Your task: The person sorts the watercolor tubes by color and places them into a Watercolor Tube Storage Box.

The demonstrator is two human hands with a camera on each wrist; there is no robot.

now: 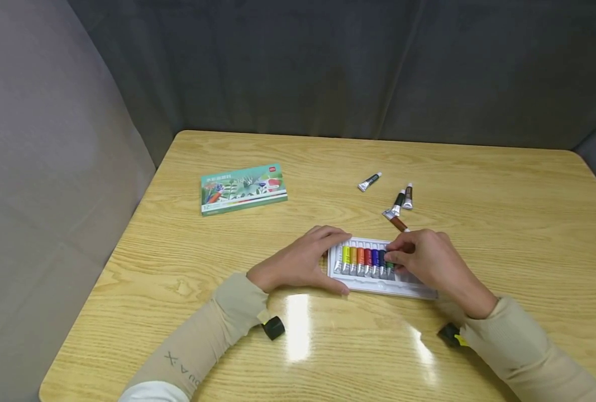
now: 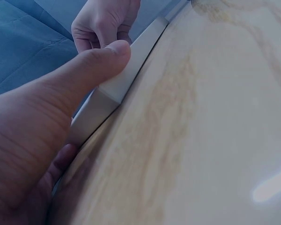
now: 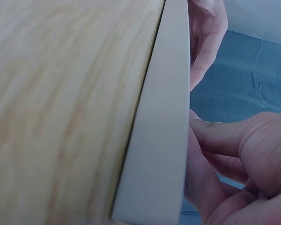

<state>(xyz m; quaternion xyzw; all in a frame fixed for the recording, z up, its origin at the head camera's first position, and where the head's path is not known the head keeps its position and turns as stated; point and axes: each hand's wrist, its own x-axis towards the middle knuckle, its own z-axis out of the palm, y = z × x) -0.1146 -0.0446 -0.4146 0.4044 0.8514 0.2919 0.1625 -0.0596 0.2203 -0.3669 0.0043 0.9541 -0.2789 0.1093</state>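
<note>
In the head view, a white tray (image 1: 383, 287) lies flat on the wooden counter (image 1: 142, 279), holding a row of paint tubes (image 1: 360, 262) that runs from yellow at the tray's left through orange, red and blue to green. The left hand (image 1: 305, 259) grips the tray's left end, fingers along its far edge and thumb along its near edge. The right hand (image 1: 430, 265) reaches over the tray's right part, thumb and forefinger bent together; they seem to pinch the green tube (image 1: 390, 267), though the fingers cover its upper end. Just behind the tray, near the right hand, lies a loose brown tube (image 1: 399, 223); farther behind the tray are a black tube (image 1: 400, 200), a dark brown tube (image 1: 409, 196) close beside it, and a dark green tube (image 1: 370, 182) set apart. A green paint box (image 1: 244, 192) lies behind the tray and to its left.

In the left wrist view, the left thumb presses against the tray's pale side wall, and the right hand shows beyond the tray.

In the right wrist view, the tray's wall hides the tubes; the right fingers bunch together just behind it, and the left hand shows farther along the tray.
</note>
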